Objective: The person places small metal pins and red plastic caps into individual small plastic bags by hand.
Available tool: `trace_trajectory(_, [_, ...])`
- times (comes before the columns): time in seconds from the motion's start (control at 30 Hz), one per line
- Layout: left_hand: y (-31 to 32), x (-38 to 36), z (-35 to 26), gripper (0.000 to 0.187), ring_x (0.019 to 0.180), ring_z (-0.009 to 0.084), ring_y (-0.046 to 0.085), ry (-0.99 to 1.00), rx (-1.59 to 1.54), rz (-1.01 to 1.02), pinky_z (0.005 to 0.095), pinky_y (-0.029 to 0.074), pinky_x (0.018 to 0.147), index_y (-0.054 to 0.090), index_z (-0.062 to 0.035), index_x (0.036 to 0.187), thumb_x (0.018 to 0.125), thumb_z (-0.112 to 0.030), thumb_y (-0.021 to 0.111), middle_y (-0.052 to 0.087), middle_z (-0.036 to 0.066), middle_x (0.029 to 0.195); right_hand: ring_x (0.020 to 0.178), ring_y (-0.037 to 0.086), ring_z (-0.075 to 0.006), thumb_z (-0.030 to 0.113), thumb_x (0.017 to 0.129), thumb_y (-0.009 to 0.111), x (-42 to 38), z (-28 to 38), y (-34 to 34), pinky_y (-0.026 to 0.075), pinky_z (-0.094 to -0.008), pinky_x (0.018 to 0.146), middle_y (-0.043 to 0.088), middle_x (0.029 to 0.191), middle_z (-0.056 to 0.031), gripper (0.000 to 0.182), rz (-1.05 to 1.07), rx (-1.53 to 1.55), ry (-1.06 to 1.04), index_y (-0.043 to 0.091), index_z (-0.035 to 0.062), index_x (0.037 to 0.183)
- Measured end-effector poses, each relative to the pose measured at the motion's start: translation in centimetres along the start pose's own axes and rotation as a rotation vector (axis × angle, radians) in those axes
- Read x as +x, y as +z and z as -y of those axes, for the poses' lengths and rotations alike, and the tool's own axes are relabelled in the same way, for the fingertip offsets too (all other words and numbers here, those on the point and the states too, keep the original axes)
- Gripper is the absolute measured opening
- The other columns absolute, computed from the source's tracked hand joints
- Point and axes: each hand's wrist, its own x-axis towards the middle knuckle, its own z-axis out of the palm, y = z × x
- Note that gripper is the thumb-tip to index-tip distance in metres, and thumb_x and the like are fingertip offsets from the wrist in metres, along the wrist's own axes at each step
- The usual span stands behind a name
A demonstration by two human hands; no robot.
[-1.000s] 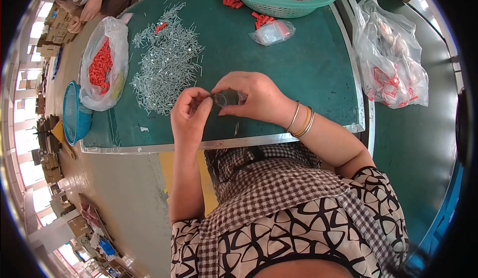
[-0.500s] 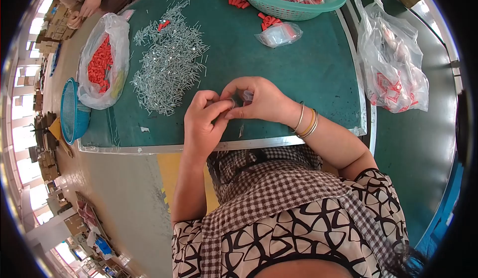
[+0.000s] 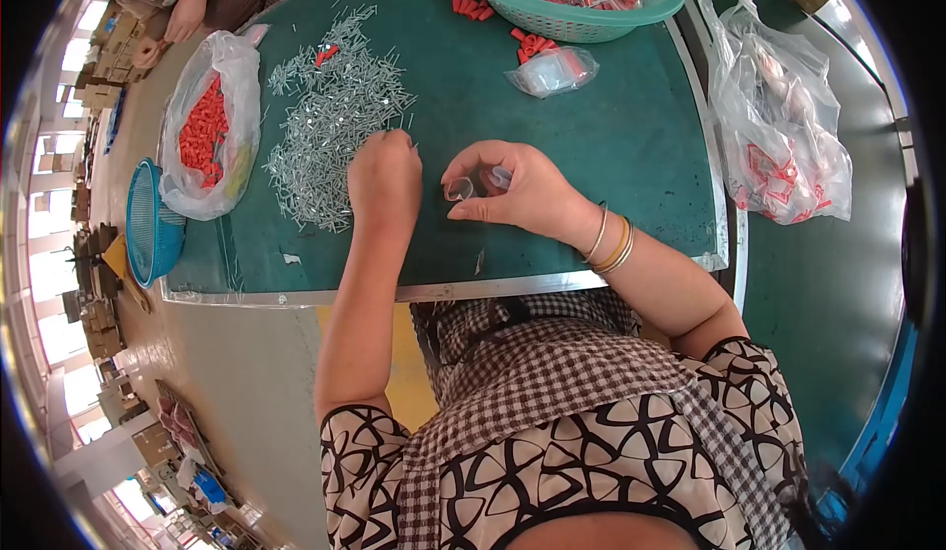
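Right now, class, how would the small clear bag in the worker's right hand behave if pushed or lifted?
The small clear bag looks thin and see-through, so probably floppy and very light. Pinched by the right hand, it likely crumples. Glossy film may slip; it won't roll.

Silver nails [image 3: 330, 126] by the left hand [image 3: 384, 180] lie on a dark green mat [image 3: 611, 136], orange-red plugs [image 3: 202, 131] beyond.
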Motion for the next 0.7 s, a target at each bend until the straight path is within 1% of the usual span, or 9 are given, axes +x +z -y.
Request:
trace_trajectory(0.03, [0.1, 0.4, 0.0, 0.012, 0.076, 0.0337, 0.065, 0.009, 0.031, 0.045, 0.0417, 0.052, 0.070, 0.068, -0.0014, 0.083, 0.080, -0.013, 0.066, 0.067, 0.016, 0.082, 0.068, 0.047, -0.0027, 0.016, 0.074, 0.082, -0.1, -0.1, 0.1, 0.041, -0.0205, 0.062, 0.067, 0.090, 0.0031, 0.029, -0.012, 0.005, -0.012, 0.067, 0.0065, 0.097])
trace_trajectory(0.1, [-0.2, 1.1, -0.1, 0.011, 0.077, 0.0350, 0.065, 0.020, 0.093, 0.132, 0.0425, 0.052, 0.071, 0.068, -0.0017, 0.082, 0.079, -0.011, 0.064, 0.067, 0.016, 0.082, 0.068, 0.048, -0.0028, 0.016, 0.074, 0.082, -0.3, 0.0, 0.2, 0.041, -0.0210, 0.061, 0.067, 0.090, 0.0033, 0.029, -0.009, 0.008, 0.027, 0.068, 0.0073, 0.097])
trace_trajectory(0.2, [-0.6, 2.1, 1.3, 0.011, 0.075, 0.0318, 0.066, 0.018, -0.032, 0.203, 0.0401, 0.052, 0.070, 0.069, -0.0031, 0.083, 0.079, -0.012, 0.064, 0.068, 0.015, 0.079, 0.071, 0.051, -0.0043, 0.017, 0.074, 0.082, -0.3, 0.5, 0.2, 0.043, -0.0226, 0.062, 0.067, 0.090, 0.0026, 0.029, 0.014, -0.027, 0.047, 0.068, 0.0076, 0.097])
trace_trajectory(0.3, [-2.0, 3.0, 1.9, 0.013, 0.072, 0.0284, 0.067, -0.179, -0.182, 0.121, 0.0375, 0.052, 0.069, 0.070, -0.0044, 0.085, 0.079, -0.015, 0.064, 0.068, 0.013, 0.076, 0.071, 0.052, -0.0029, 0.011, 0.074, 0.082, -0.5, 1.1, 0.3, 0.044, -0.0215, 0.061, 0.067, 0.090, 0.0024, 0.029, 0.021, -0.084, 0.021, 0.068, 0.0068, 0.099])
trace_trajectory(0.4, [-1.2, 4.0, 2.0, 0.016, 0.071, 0.0262, 0.068, -0.228, -0.220, 0.135, 0.0361, 0.052, 0.068, 0.071, -0.0049, 0.087, 0.079, -0.017, 0.065, 0.069, 0.012, 0.076, 0.070, 0.051, -0.0018, 0.009, 0.074, 0.082, -0.6, 0.8, 0.3, 0.044, -0.0206, 0.060, 0.067, 0.090, 0.0025, 0.030, 0.026, -0.099, -0.015, 0.068, 0.0064, 0.099])
trace_trajectory(0.43, [-0.9, 4.1, 1.4, 0.012, 0.074, 0.0321, 0.067, -0.222, -0.221, 0.115, 0.0402, 0.052, 0.070, 0.070, -0.0038, 0.082, 0.077, -0.014, 0.066, 0.068, 0.014, 0.075, 0.070, 0.051, -0.0018, 0.009, 0.073, 0.082, -0.5, 0.6, 0.4, 0.043, -0.0205, 0.059, 0.067, 0.090, 0.0025, 0.030, 0.027, -0.094, -0.027, 0.068, 0.0064, 0.099])
trace_trajectory(0.53, [-0.6, 4.7, 0.3, 0.016, 0.076, 0.0348, 0.067, -0.181, -0.099, 0.166, 0.0425, 0.052, 0.071, 0.070, -0.0013, 0.083, 0.077, -0.016, 0.068, 0.068, 0.017, 0.078, 0.070, 0.051, -0.0024, 0.010, 0.073, 0.083, -0.5, 0.1, 0.5, 0.044, -0.0206, 0.059, 0.067, 0.091, 0.0023, 0.031, 0.020, -0.053, -0.021, 0.068, 0.0064, 0.100])
trace_trajectory(0.63, [-0.2, 4.7, 0.1, 0.018, 0.078, 0.0383, 0.066, -0.054, 0.027, 0.150, 0.0452, 0.052, 0.073, 0.068, 0.0023, 0.082, 0.075, -0.014, 0.068, 0.067, 0.021, 0.080, 0.070, 0.052, -0.0029, 0.011, 0.073, 0.083, -0.5, 0.4, 0.4, 0.044, -0.0208, 0.060, 0.067, 0.092, 0.0022, 0.032, 0.017, -0.063, -0.014, 0.068, 0.0059, 0.100])
trace_trajectory(0.7, [0.3, 5.1, 0.2, 0.019, 0.080, 0.0373, 0.066, 0.002, 0.132, 0.174, 0.0448, 0.052, 0.074, 0.069, 0.0013, 0.084, 0.076, -0.016, 0.067, 0.068, 0.021, 0.083, 0.071, 0.053, -0.0035, 0.011, 0.073, 0.083, -0.5, 0.3, 0.5, 0.045, -0.0213, 0.060, 0.067, 0.092, 0.0020, 0.031, 0.015, -0.056, -0.027, 0.068, 0.0058, 0.100])
